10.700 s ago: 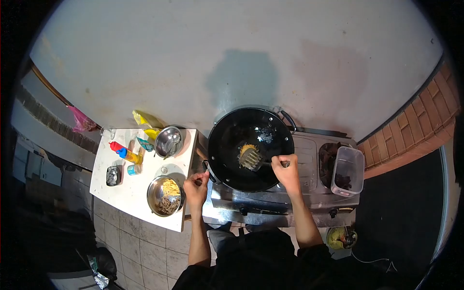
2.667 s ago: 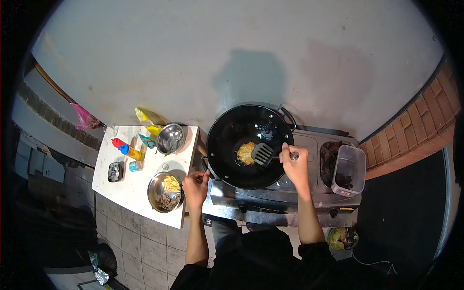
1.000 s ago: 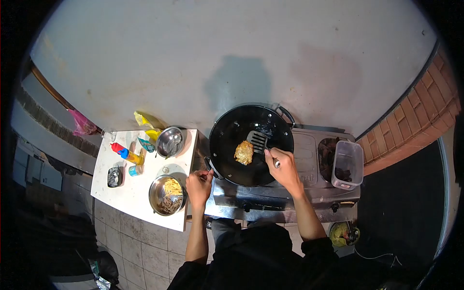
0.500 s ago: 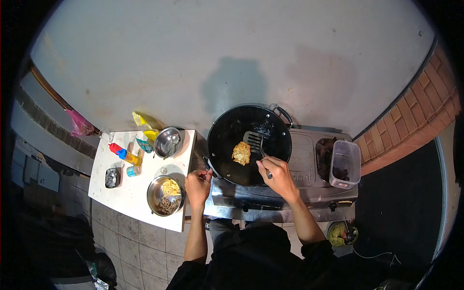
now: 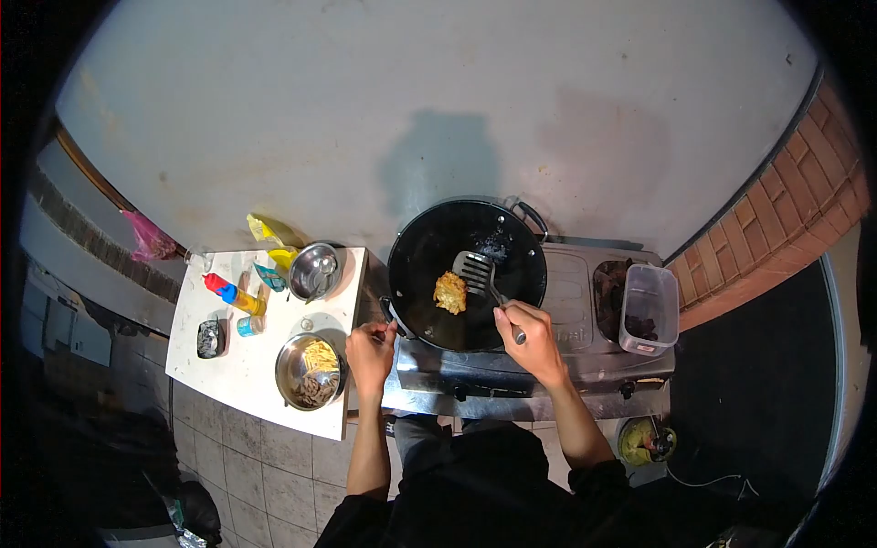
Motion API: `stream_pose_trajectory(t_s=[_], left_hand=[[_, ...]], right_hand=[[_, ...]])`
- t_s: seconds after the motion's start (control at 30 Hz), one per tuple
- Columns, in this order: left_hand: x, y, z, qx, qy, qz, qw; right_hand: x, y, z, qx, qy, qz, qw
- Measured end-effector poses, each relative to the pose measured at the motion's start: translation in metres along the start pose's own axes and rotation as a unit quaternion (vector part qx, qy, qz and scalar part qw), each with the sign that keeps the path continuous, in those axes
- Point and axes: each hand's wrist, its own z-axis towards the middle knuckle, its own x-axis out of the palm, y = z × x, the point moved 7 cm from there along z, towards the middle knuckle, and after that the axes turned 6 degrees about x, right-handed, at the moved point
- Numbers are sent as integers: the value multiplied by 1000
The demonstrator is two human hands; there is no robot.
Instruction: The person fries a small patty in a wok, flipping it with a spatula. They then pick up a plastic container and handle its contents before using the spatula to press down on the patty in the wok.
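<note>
In my right hand is the handle of a slotted spatula. Its blade lies inside the black wok, close against the right side of a golden-brown fried patty. My left hand is closed at the wok's near-left side handle, fingertips pinching its lower end. The wok rests on the left side of a metal gas stove.
A white table on the left bears a steel bowl of pale strips and brownish pieces, another metal bowl, squeeze bottles and a black dish. A clear plastic container stands at the stove's right.
The spatula blade has shifted slightly left, and the patty has moved a little left too. My left hand keeps its place at the wok handle. The whole view has shifted slightly.
</note>
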Motion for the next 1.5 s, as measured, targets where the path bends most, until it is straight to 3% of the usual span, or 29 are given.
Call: stream_pose_trajectory(t_s=[0.73,0.83,0.9,0.97,1.03,1.5], left_hand=[[3,5,1,2,6,-40,999],[3,7,1,-1,9,-29,1000],[3,5,1,42,-15,-25,999],[4,8,1,32,-11,-25,999],[5,9,2,24,-7,-25,999],[3,9,1,-11,11,-35,999]], right_hand=[[-8,-6,-1,30,32,39,998],[-16,-12,2,32,6,51,998],[-28,-24,4,49,-43,46,997],[-42,-31,7,84,-87,-9,993],[-51,-34,9,135,-90,-32,986],[-15,-61,15,160,-93,3,983]])
